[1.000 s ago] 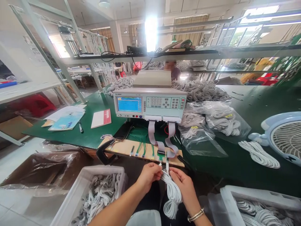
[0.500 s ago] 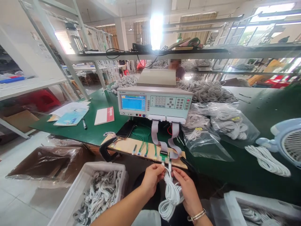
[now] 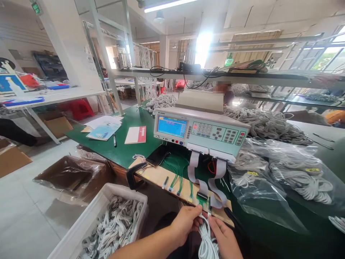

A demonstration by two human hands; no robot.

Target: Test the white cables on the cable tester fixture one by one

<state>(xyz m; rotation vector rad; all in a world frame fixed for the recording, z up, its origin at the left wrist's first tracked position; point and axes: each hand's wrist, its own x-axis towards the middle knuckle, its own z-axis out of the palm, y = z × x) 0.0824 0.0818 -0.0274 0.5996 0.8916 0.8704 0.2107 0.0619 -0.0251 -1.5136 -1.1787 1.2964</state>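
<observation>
Left hand (image 3: 185, 221): fingers pinched narrow on the plug ends of the white cable bundle (image 3: 207, 246); right hand (image 3: 225, 239): fingers curled shut on the same bundle, whose coils hang between the palms. Plug ends sit at the near edge of the wooden test board (image 3: 161, 176), just beyond the fingertips; ribbon leads run up to the tester (image 3: 205, 131) behind. Left of the fingers: white bin (image 3: 86, 216) heaped with coiled cables; farther left, cardboard box (image 3: 67, 176) lined with clear film. Right of the fingers: plastic bags (image 3: 269, 190) holding more coiled cables.
</observation>
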